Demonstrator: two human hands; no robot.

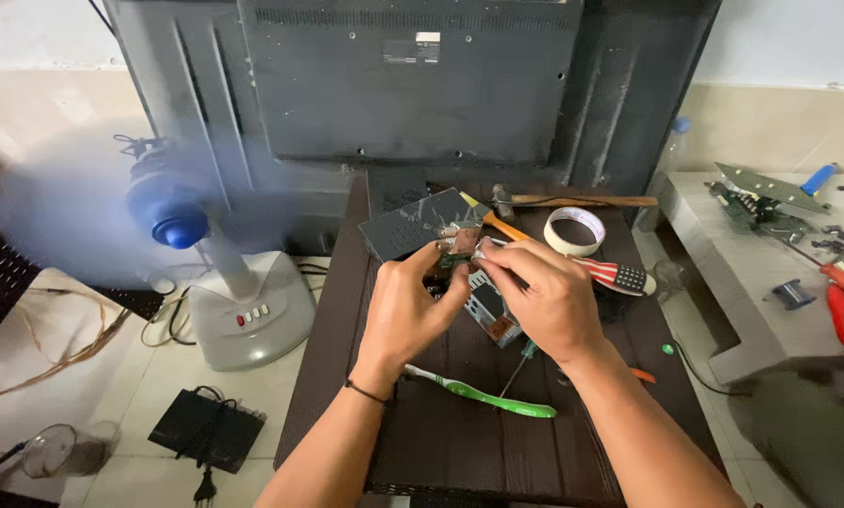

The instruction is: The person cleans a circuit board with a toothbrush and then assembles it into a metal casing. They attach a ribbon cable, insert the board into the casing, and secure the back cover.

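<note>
Toothbrush (pixel 483 394), green and white, lies on the dark table (pixel 422 442) just below both wrists, nearest to us. Left hand (pixel 405 310) is closed around a small circuit board (pixel 457 246), thumb and fingers pinching its near edge. Right hand (pixel 546 299) is closed too, fingertips bunched in a narrow pinch on something small and pale at the board's right end; can't tell what it is. Board sits up off the table between the two hands. Directly under the right hand: an opened metal box (pixel 490 315) and a thin screwdriver (pixel 523 362). Beyond the fingertips: a grey casing (pixel 412 224), a hammer (pixel 582 199), a tape roll (pixel 574 230). Striped-handle tool (pixel 619 275) pokes out right of the right hand. Fan (pixel 173 218) spinning well left of the left hand.

My read: best to keep the left grip on the board's edges, off the parts, and work the right pinch slowly and straight, no twisting.
</note>
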